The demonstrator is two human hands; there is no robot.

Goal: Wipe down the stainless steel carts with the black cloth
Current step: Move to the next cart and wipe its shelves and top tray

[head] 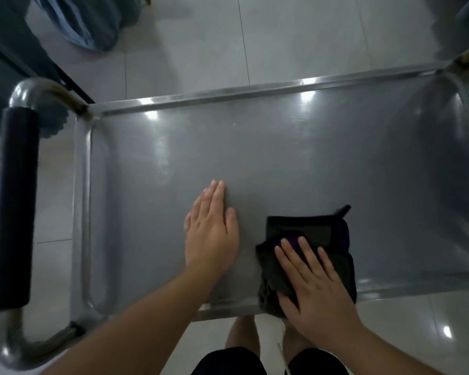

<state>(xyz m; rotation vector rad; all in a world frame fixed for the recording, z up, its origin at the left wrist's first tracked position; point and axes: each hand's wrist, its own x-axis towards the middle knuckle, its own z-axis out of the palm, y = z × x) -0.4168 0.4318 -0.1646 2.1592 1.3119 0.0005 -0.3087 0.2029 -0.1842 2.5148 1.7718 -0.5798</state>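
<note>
On a pale tiled floor (190,50), the cart (255,93) tray looks barely started: right hand (313,280) flat on the black cloth (309,231) lower right, left hand (211,228) flat on steel.

The far and right parts of the cart tray (295,158) lie open, bounded by its raised rim (228,93) and the handle (14,207) at left.
</note>
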